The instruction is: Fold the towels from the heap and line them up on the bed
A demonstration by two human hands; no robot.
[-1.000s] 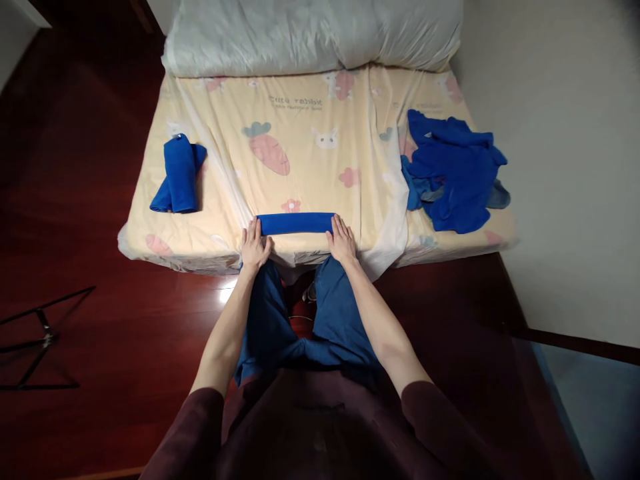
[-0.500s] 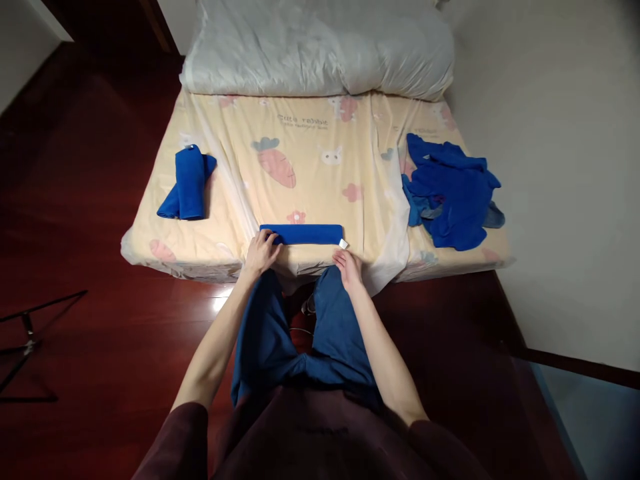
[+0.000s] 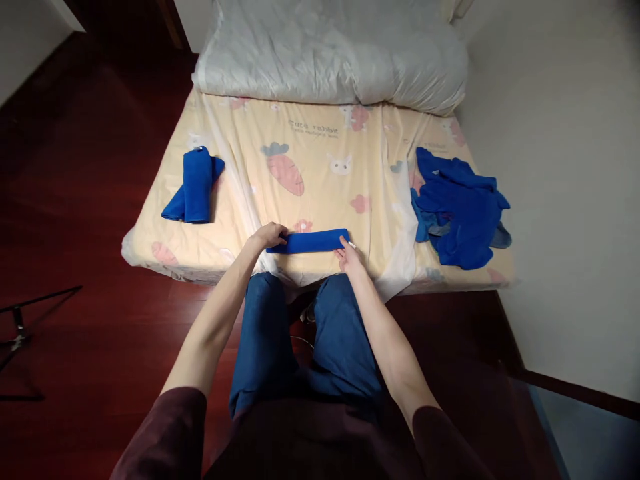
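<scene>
A blue towel (image 3: 314,241), folded into a long narrow strip, is at the front edge of the bed, its right end slightly higher in the picture than its left. My left hand (image 3: 272,235) is closed around the left end, thumb toward me and fingers over the far side. At the other end my right hand (image 3: 349,257) pinches the towel from the near side, with a bit of the white tag (image 3: 352,245) showing beside the fingers. How far the fingertips reach underneath is hidden.
Two rolled blue towels (image 3: 197,187) lie crossed on the bed's left side. A crumpled heap of blue cloths (image 3: 463,207) is at the right. Behind is a large white plastic-wrapped bundle (image 3: 330,53). Yellow patterned sheet (image 3: 320,193) covers the bed; a black stand (image 3: 20,327) is on the floor.
Both hands have shifted and closed on the towel's ends; the right hand moved up onto it from just in front. The strip now tilts slightly, and the camera view has shifted a little.
</scene>
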